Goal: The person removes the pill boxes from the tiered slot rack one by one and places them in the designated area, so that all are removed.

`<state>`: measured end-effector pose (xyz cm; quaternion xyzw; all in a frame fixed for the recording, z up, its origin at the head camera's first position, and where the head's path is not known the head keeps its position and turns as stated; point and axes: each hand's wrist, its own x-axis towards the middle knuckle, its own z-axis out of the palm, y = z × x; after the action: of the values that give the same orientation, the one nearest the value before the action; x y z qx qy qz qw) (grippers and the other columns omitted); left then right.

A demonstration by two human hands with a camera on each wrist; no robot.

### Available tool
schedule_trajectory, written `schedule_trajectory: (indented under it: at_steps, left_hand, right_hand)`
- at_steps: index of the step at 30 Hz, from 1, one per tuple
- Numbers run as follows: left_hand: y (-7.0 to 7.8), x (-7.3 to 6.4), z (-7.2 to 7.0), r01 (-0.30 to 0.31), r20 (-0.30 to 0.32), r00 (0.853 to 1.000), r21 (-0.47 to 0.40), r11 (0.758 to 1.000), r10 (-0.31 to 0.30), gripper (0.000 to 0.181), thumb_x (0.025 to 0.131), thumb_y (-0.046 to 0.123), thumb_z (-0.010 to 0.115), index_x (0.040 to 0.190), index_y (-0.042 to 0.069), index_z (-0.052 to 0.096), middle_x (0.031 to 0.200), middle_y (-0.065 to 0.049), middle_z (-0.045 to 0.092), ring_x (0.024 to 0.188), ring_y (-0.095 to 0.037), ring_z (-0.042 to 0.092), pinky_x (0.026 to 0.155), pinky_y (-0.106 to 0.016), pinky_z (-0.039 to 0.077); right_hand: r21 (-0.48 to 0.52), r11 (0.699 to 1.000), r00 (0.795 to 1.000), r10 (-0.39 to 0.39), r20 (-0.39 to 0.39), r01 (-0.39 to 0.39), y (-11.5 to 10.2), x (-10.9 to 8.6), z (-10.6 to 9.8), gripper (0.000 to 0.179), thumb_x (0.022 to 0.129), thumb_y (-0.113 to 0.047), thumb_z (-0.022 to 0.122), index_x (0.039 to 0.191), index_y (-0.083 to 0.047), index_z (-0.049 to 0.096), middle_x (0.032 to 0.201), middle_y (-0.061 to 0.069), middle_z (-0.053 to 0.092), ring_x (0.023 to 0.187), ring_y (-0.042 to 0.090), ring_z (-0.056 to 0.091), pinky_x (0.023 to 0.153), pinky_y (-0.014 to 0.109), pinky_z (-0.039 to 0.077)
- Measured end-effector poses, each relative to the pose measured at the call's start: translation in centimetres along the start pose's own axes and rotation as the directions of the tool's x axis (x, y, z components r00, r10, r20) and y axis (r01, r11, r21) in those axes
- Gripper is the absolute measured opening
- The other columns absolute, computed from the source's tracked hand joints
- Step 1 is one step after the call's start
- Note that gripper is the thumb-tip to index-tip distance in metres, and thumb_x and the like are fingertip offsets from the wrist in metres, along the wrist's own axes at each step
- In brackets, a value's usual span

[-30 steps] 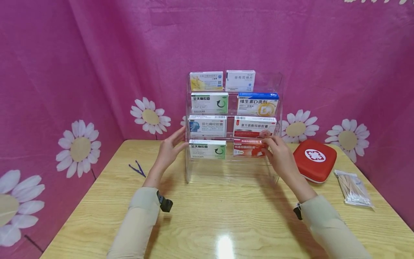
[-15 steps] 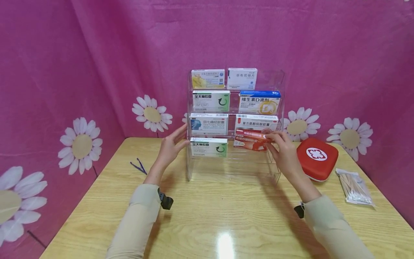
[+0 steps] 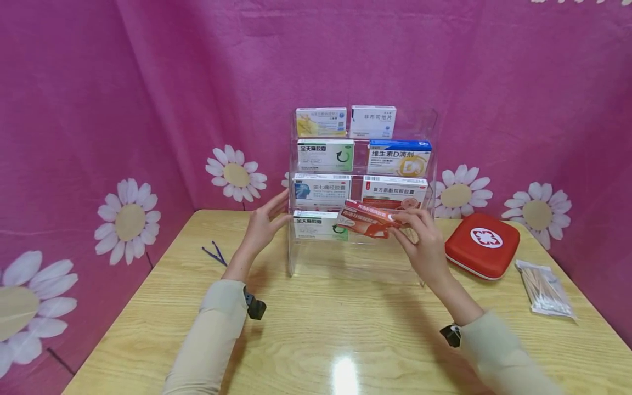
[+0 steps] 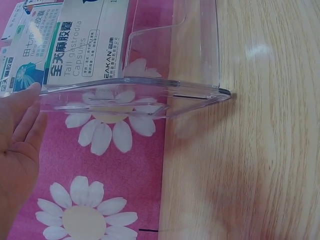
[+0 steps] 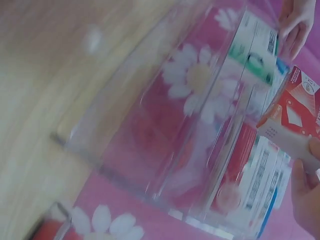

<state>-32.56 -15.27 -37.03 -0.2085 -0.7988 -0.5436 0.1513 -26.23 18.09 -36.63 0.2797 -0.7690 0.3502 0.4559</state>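
Observation:
A clear acrylic display rack stands on the table with medicine boxes on several tiers. My right hand pinches a red medicine box by its right end, between thumb and fingers. The box is tilted, in front of the lowest tier, and covers part of a white-and-green medicine box. In the right wrist view the red box shows its printed face and a pale end. My left hand touches the rack's left side with its fingers extended; in the left wrist view the fingertips lie at the side panel's edge.
A red zip case and a bag of cotton swabs lie right of the rack. Blue tweezers lie on the left. A pink flowered curtain hangs behind the wooden table.
My right hand has lifted the red medicine box from the right of the lowest tier and carried it left, tilting it. My left hand has stayed at the rack's side.

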Motion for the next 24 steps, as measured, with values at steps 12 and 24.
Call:
schedule_trajectory:
  at_steps: [12,24]
  left_hand:
    - [0.0,-0.1,0.0,0.007,0.001,1.000,0.002,1.000,-0.007,0.062,0.088,-0.003,0.067,0.145,0.004,0.045,0.146,-0.018,0.049,0.131,-0.033,0.054,0.108,-0.033,0.051]
    - [0.1,-0.1,0.1,0.022,0.003,1.000,-0.013,1.000,-0.022,0.062,0.088,-0.003,0.066,0.146,0.004,0.043,0.147,-0.019,0.049,0.131,-0.035,0.055,0.109,-0.038,0.050]
  right_hand:
    - [0.080,0.992,0.975,-0.107,0.193,0.094,-2.6,-2.6,4.3,0.031,0.071,0.001,0.083,0.099,-0.005,0.071,0.092,0.007,0.065,0.079,0.017,0.065,0.062,0.026,0.057]
    - [0.194,0.980,0.921,-0.034,0.388,-0.045,-4.9,-4.4,7.9,0.025,0.076,-0.001,0.080,0.097,-0.003,0.067,0.092,0.007,0.063,0.076,0.020,0.070,0.069,0.023,0.063]
